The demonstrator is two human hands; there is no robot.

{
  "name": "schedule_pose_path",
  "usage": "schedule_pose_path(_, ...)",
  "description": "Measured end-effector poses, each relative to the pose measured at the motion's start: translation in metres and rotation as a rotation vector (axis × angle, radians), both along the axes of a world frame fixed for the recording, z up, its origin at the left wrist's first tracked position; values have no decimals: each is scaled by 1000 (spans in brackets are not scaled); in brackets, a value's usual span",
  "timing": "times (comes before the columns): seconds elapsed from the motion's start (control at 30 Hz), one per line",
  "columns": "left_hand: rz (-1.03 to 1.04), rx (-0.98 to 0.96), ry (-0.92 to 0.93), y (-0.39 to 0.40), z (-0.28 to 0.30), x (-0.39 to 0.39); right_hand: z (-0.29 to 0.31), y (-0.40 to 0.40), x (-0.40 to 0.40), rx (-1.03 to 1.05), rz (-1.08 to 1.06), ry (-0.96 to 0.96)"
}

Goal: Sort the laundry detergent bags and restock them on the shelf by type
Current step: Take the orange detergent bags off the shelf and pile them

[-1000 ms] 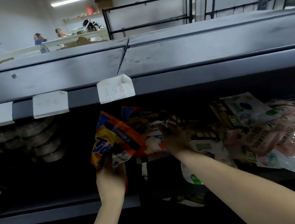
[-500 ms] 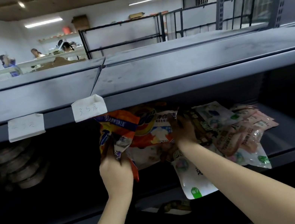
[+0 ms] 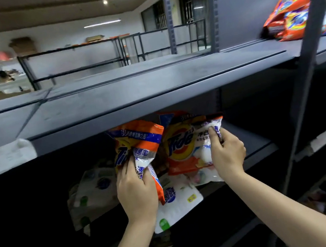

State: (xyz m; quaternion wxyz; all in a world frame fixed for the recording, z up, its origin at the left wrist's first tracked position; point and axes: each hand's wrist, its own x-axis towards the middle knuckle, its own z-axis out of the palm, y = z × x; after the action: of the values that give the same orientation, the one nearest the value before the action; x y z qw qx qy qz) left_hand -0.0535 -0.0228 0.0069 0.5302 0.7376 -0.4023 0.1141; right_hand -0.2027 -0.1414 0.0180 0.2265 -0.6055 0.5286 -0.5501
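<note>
Now both hands reach forward, left hand and right hand fingers curled, each gripping 1 Tide bag.

Dark metal shelf bears white detergent bags; upper shelf holds orange bags.

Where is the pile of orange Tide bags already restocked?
Head view, far right: pile of orange Tide bags on the upper grey shelf, behind the slanted upright post.

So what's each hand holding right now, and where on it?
Left hand grips one orange plastic Tide bag at its lower middle; right hand pinches another orange Tide bag by its right edge.
</note>
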Motion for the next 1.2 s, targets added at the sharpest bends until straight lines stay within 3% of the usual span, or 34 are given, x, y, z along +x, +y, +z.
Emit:
schedule_pose_path(0.23, -110, -15, 65, -33, 15, -85, 11, -21, -100, -164, -126, 54)
schedule_pose_path(0.43, -11, -40, 57, -68, 25, -190, 19, -50, -206, -279, -174, 51)
schedule_pose_path(0.57, -57, -103, 68, -93, 42, -272, 33, -73, -283, -405, -200, 40)
schedule_pose_path(0.87, -149, -286, 88, -156, 84, -409, 56, -116, -427, -412, -258, -27)
schedule_pose_path(1.2, -319, -441, 12, -243, 146, -497, 88, -186, -519, -453, -419, -94)
